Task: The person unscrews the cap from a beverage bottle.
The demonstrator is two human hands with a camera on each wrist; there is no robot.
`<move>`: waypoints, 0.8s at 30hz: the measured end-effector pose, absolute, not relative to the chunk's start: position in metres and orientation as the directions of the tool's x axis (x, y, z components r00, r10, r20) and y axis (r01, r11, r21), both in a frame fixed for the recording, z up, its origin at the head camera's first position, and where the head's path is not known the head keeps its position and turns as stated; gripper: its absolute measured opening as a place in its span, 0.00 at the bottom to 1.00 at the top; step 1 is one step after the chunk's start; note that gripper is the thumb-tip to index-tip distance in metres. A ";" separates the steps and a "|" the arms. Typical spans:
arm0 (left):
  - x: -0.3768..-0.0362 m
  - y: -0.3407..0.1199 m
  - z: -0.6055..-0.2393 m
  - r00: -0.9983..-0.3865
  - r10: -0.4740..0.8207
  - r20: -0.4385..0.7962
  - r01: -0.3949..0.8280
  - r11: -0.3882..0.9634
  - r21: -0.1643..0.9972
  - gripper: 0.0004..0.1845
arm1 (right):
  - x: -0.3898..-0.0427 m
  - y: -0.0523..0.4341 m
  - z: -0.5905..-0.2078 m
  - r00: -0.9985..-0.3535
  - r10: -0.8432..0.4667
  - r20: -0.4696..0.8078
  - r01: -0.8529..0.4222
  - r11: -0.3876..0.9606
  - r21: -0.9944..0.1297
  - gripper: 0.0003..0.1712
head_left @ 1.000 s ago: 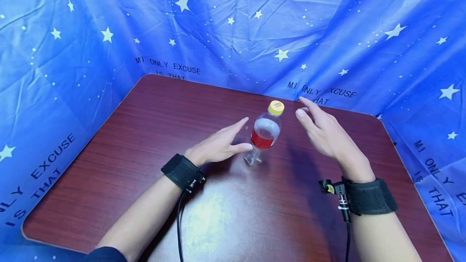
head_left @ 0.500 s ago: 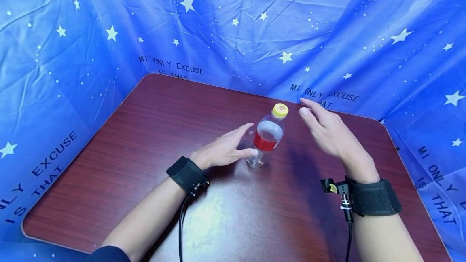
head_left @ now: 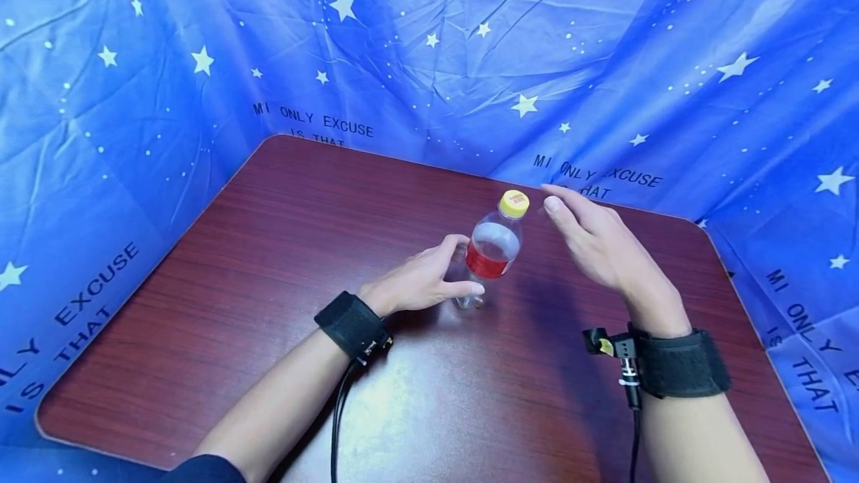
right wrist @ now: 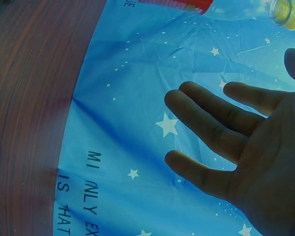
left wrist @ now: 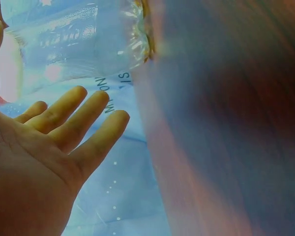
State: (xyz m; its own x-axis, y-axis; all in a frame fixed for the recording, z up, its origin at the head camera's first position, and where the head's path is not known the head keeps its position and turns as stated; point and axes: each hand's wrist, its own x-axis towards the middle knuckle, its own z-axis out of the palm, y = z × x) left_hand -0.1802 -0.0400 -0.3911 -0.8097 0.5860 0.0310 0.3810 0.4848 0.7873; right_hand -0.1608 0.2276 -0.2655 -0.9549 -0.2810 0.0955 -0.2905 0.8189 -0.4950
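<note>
A clear plastic bottle [head_left: 493,248] with a yellow cap [head_left: 514,203] and a red and white label stands upright on the table. My left hand [head_left: 419,278] is at its left side, thumb in front of the lower part and fingers reaching behind it. In the left wrist view, those fingers [left wrist: 88,118] are spread and slightly bent, with the bottle's clear base [left wrist: 108,39] just past them. To the right of the cap, my right hand [head_left: 604,244] is raised and holds nothing. Its fingers [right wrist: 211,123] are spread apart in the right wrist view, below the bottle [right wrist: 236,9].
The dark red wood-grain table [head_left: 268,229] has rounded corners. Blue curtains [head_left: 403,36] with white stars and lettering enclose its back and sides. Black straps [head_left: 352,325] with cables circle both wrists.
My left hand has moved slightly right, closer to the bottle, and its fingers have bent more. The right hand has shifted a little left toward the cap. The bottle still stands in place.
</note>
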 end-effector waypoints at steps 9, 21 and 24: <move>-0.181 -0.038 -0.390 -0.789 0.611 0.059 0.417 0.464 0.781 0.36 | -0.159 0.223 -0.261 -0.944 -0.301 0.134 -0.325 0.787 -0.525 0.30; -0.184 -0.045 -0.383 -0.792 0.591 0.150 0.510 0.507 0.695 0.34 | -0.154 0.216 -0.251 -0.944 -0.288 0.163 -0.330 0.790 -0.517 0.31; -0.184 -0.048 -0.380 -0.793 0.584 0.177 0.533 0.524 0.664 0.34 | -0.154 0.215 -0.250 -0.939 -0.296 0.174 -0.343 0.783 -0.518 0.30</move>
State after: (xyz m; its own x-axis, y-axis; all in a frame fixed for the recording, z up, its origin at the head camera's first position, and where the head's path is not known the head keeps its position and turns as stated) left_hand -0.1844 -0.0484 -0.3796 -0.7927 0.5835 0.1766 0.5334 0.5237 0.6642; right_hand -0.1541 0.2155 -0.2503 -0.9391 -0.2962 0.1744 -0.3433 0.7832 -0.5184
